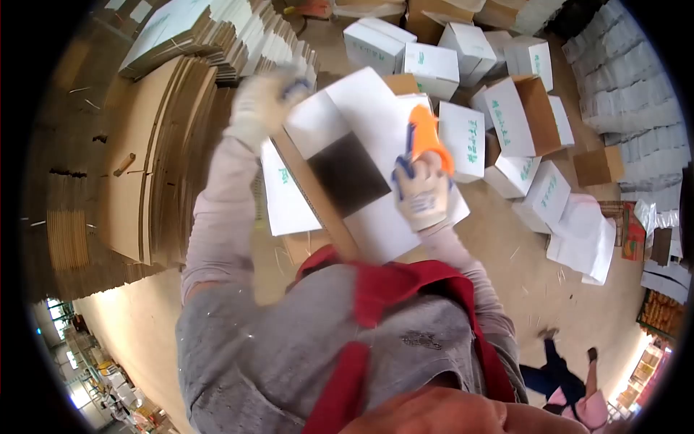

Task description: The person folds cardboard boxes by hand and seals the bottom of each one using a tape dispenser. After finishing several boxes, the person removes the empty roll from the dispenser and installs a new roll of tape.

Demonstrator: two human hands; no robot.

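A white cardboard box (pixel 372 108) with its flaps partly folded is in front of my chest, and a dark square gap shows between the flaps. My left hand (pixel 264 108), in a white and blue work glove, is at the box's upper left edge. It is smeared by motion, so its fingers are unclear. My right hand (pixel 423 189), gloved the same way, is closed around an orange tape dispenser (pixel 426 130) over the right side of the box. Another white piece with green writing (pixel 289 192) lies beneath the box's left side.
Stacks of flat cardboard (pixel 137 159) stand on the left. White boxes with green writing (pixel 463 141) fill the floor ahead and to the right, one open box (pixel 513 116) among them. White bundles (pixel 625 94) are piled far right. Another person (pixel 571 383) is at the lower right.
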